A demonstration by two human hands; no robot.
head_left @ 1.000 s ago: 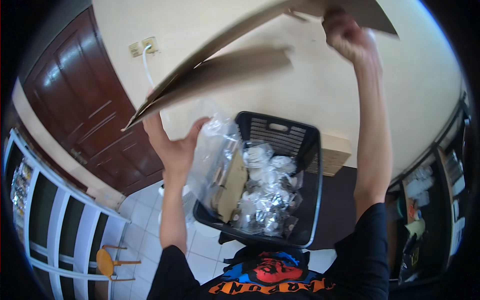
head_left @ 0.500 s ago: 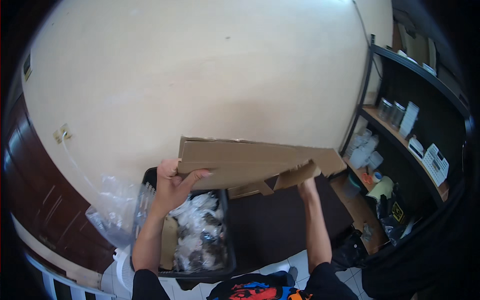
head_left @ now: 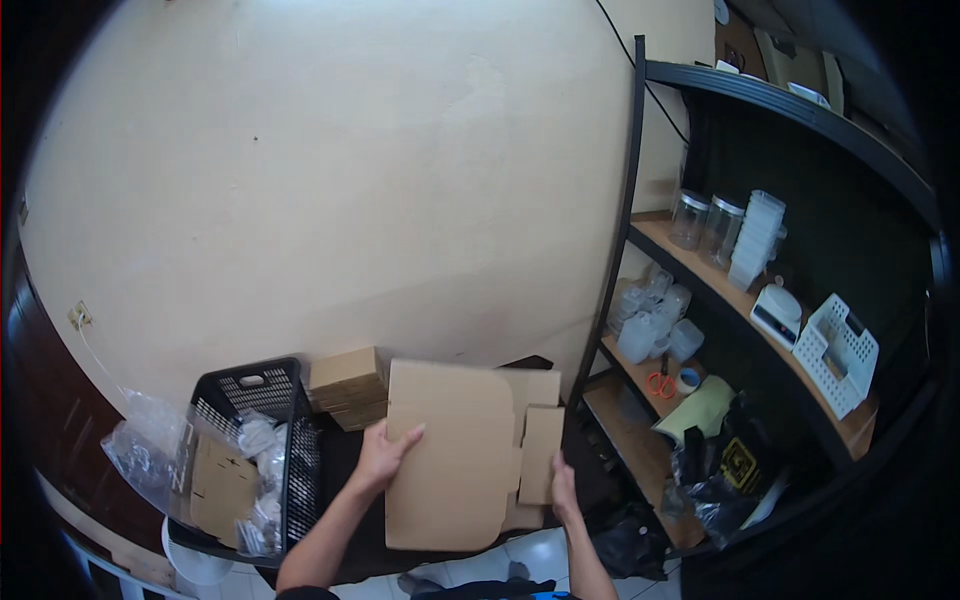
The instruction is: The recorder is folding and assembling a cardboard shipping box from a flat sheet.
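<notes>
A flat brown cardboard box blank (head_left: pixel 450 450) with cut flaps is held up in front of me, over the dark table (head_left: pixel 345 540). My left hand (head_left: pixel 382 452) grips its left edge, the thumb lying across the front face. At the opposite side my right hand (head_left: pixel 563 485) holds the edge of a smaller folded flap (head_left: pixel 541 455); most of its fingers are hidden behind the board. Behind and left of the blank sits a stack of brown cardboard boxes (head_left: pixel 347 380).
A black plastic crate (head_left: pixel 302 470) at the left holds plastic-wrapped items and a cardboard piece (head_left: pixel 222 490). Clear plastic bags (head_left: pixel 150 440) hang at its outer side. On the right, a metal shelf rack (head_left: pixel 632 150) carries jars, a white basket (head_left: pixel 838 352) and orange scissors (head_left: pixel 661 384).
The cardboard has been turned from nearly edge-on to face me and lowered. My view has swung right, so the crate appears farther left and the box stack now shows.
</notes>
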